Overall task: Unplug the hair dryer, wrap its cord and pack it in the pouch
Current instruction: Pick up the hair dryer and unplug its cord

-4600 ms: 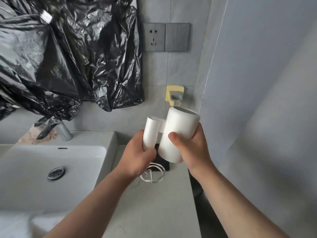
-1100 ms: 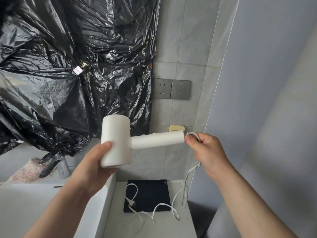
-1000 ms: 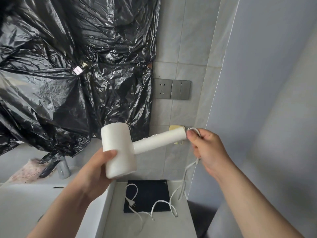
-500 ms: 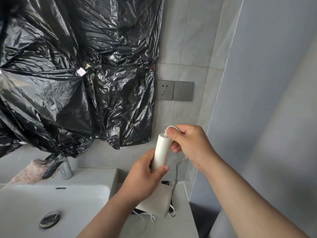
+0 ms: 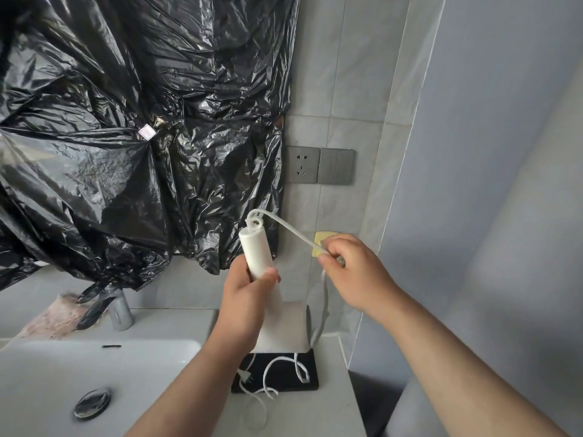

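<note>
The left hand (image 5: pixel 249 298) has its fingers (image 5: pixel 273 275) clamped round the lower part of the hair dryer (image 5: pixel 257 253) handle, which stands nearly upright with its cord end on top and its fat white barrel hanging down behind the wrist, just above the table (image 5: pixel 328 405). The right hand (image 5: pixel 350 272), a little to the right and level with the handle, has its fingers (image 5: pixel 325 258) pinched together on the cord (image 5: pixel 290 230), holding that stretch taut from the loop at the handle's tip down to the pinch. Below the hand the cord drops slack past the barrel and trails onto a flat black pouch (image 5: pixel 310 367) lying on the table, where its loose coils and the plug (image 5: pixel 246 376) rest.

So the unplugging looks done: the plug lies free on the pouch and the wall socket (image 5: pixel 303 164) on the far wall is bare. The wrapping seems to be only starting, since no turns lie round the handle yet, though the side facing away cannot be checked. Left to do: wind the whole slack length round the handle, tuck the plug, then open the pouch and slide the dryer in. The sink (image 5: pixel 94 367) sits to the left, with black plastic sheeting (image 5: pixel 126 137) hanging over the wall above it.
</note>
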